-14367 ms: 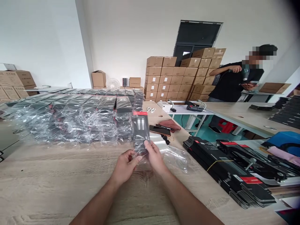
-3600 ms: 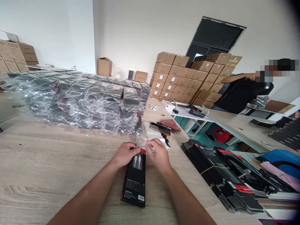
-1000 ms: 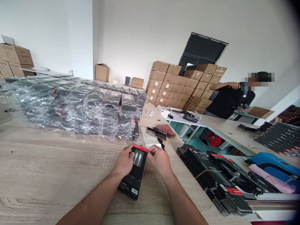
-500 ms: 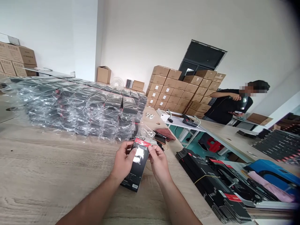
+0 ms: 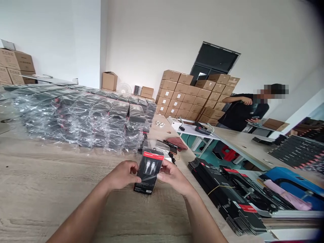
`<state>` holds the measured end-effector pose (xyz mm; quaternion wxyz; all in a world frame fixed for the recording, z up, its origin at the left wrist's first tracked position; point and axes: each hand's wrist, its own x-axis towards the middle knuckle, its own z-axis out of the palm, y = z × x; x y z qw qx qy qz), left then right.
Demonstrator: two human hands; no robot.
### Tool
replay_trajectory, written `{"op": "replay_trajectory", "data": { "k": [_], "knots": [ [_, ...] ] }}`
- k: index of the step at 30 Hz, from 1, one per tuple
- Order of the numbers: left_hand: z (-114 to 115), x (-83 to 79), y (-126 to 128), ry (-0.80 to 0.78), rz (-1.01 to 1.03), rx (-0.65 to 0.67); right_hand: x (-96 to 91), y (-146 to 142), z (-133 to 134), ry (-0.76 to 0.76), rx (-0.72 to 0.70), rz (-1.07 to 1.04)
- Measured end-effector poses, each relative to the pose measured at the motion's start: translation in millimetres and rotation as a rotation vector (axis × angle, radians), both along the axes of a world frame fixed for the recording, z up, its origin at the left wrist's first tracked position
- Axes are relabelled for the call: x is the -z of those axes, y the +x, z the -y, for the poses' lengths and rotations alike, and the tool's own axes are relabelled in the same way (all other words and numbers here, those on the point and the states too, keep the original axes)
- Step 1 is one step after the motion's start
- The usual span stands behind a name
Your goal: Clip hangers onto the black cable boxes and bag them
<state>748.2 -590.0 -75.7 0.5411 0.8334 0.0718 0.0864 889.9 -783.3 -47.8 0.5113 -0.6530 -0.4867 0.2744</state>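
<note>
A slim black cable box (image 5: 149, 175) with a red band near its top and a hang tab stands nearly upright over the wooden table. Two white cable connectors show on its front. My left hand (image 5: 125, 175) closes on its left edge, the thumb at the lower front and the other fingers curled behind. On the opposite side my right hand (image 5: 173, 175) grips the edge, thumb on the front face, fingertips partly hidden. Just behind the box lie a clear plastic bag (image 5: 160, 145) and a black pen (image 5: 171, 144).
Plastic-wrapped rows of black boxes (image 5: 83, 118) fill the table's far left. Banded stacks of flat black packaging (image 5: 215, 189) lie at right, beside a blue machine (image 5: 291, 185). Brown cartons (image 5: 182, 94) stand at the back. A person (image 5: 243, 108) stands across the room.
The box has turned so its face with the pictured connectors shows instead of the plainer printed side. My left hand has shifted lower and outward along the edge; my right thumb is lower too.
</note>
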Motion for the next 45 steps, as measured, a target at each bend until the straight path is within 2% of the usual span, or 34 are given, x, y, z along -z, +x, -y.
{"op": "replay_trajectory", "data": {
  "k": [2, 4, 7, 9, 11, 13, 17, 21, 24, 26, 30, 35, 38, 42, 45],
  "knots": [
    [4, 2.1, -1, 0.047, -0.054, 0.035, 1.3, -1, 0, 0.013, 0.028, 0.042],
    [10, -1.7, -3, 0.038, -0.046, 0.058, 5.5, -4, -2, -0.032, -0.007, 0.074],
    [18, -12.9, -5, -0.045, 0.128, 0.049, 13.2, -9, -5, -0.089, -0.080, 0.077],
    [22, -17.9, -4, -0.038, 0.222, 0.010, 15.0, -10, -5, -0.123, -0.116, 0.065],
    [22, -17.3, -2, -0.012, 0.228, -0.017, 12.6, -10, -3, -0.125, -0.146, 0.047],
    [20, -12.2, 0, -0.047, 0.177, 0.005, 7.8, -9, -1, -0.057, -0.125, 0.024],
    [17, -1.6, 3, -0.192, 0.092, 0.112, 2.9, -10, -4, 0.151, 0.029, -0.044],
    [23, 1.0, 5, -0.326, 0.060, 0.152, 9.2, -6, -12, 0.282, 0.251, -0.151],
    [32, 4.4, 8, -0.364, 0.014, 0.170, 13.6, 6, -14, 0.420, 0.455, -0.335],
    [38, 7.9, 11, -0.355, -0.005, 0.172, 15.4, 13, -13, 0.456, 0.515, -0.428],
    [43, 12.0, 15, -0.369, 0.002, 0.142, 21.5, 17, -15, 0.414, 0.551, -0.431],
    [43, 11.5, 19, -0.323, 0.102, 0.035, 37.2, 5, -26, 0.254, 0.350, -0.418],
    [43, 12.9, 19, -0.227, 0.090, -0.048, 40.8, 6, -31, 0.227, 0.333, -0.480],
    [43, 13.7, 19, -0.200, 0.008, -0.071, 25.4, 37, -39, 0.210, 0.462, -0.542],
    [40, 14.1, 18, -0.075, 0.029, -0.114, 6.3, 70, -59, 0.173, 0.477, -0.496]
  ]
}}
